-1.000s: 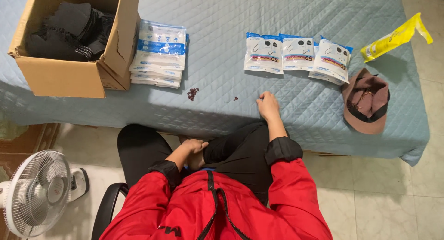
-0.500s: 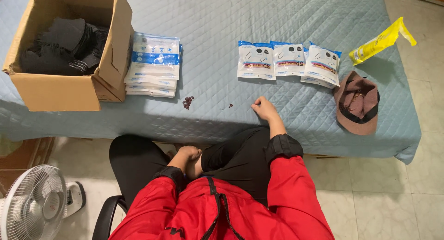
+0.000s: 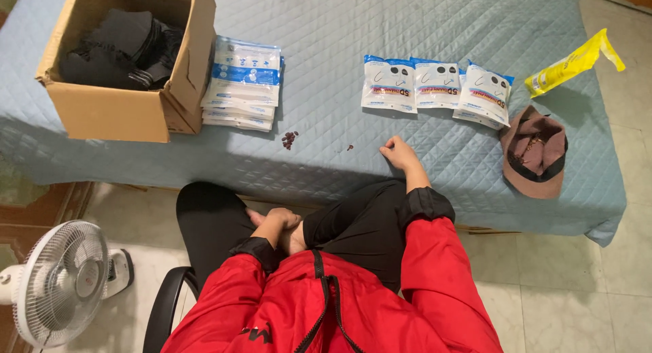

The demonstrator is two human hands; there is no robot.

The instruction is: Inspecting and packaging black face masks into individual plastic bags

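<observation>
Head view: right hand (image 3: 401,154) is resting on the blue quilted bed (image 3: 326,27) near its edge, fingers curled loosely, gripping nothing. Three white-and-blue pouches (image 3: 435,83) are lying in a row just beyond the knuckles, farther onto the bed, long axes pointing away. Left hand (image 3: 277,224) is sitting in the lap, fingers folded, well apart, so the right is nearer.

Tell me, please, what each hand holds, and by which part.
Nothing: right hand rests on the blue quilt; left hand lies in the lap.
</observation>
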